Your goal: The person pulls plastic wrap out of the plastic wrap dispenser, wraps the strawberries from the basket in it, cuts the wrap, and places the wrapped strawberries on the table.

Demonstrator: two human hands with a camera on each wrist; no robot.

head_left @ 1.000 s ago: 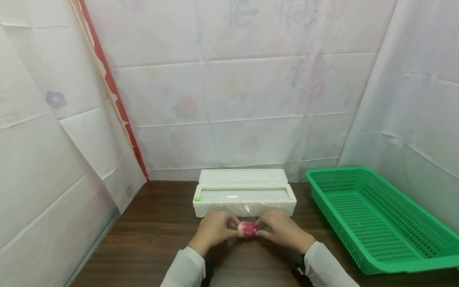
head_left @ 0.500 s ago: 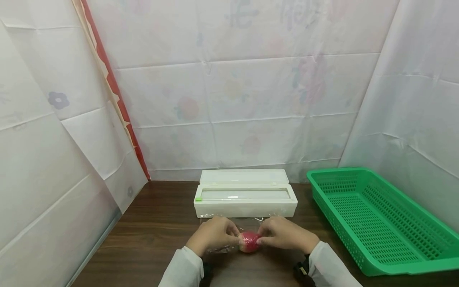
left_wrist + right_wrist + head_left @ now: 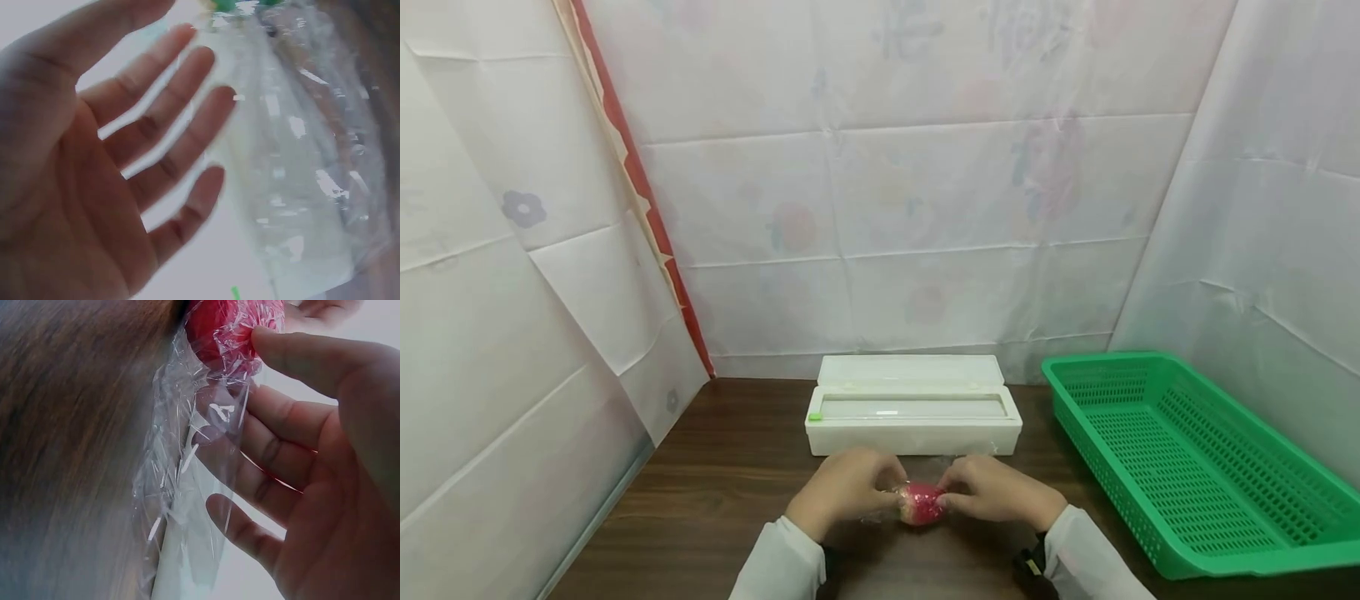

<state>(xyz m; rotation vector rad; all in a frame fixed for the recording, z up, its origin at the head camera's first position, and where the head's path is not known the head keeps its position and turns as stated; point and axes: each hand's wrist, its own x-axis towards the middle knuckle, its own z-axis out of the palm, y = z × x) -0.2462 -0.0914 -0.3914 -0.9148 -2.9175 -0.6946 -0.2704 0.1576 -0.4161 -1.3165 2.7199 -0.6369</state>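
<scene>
A round red fruit with a yellowish patch [image 3: 921,504], its kind unclear, sits wrapped in clear plastic film between my hands, just above or on the table. From its left end, my left hand [image 3: 850,490] pinches the wrapped fruit with thumb and forefinger; the contact lies out of the left wrist view, where the other fingers are spread. On the right side, my right hand [image 3: 1003,490] presses its thumb on the film-covered fruit, with fingers behind the film. Loose crumpled plastic film [image 3: 178,469] trails from the fruit in the right wrist view.
Behind the hands stands a white plastic-wrap dispenser [image 3: 913,439], lid up, with a green slider [image 3: 816,417] at its left. A green slotted basket [image 3: 1195,467] stands at the right on the dark wooden table [image 3: 722,500]. Pale printed sheets [image 3: 880,200] hang around.
Both hands and the fruit came slightly nearer to my body in the first half second. The film that spread up before the dispenser has been drawn down and gathered around the fruit.
</scene>
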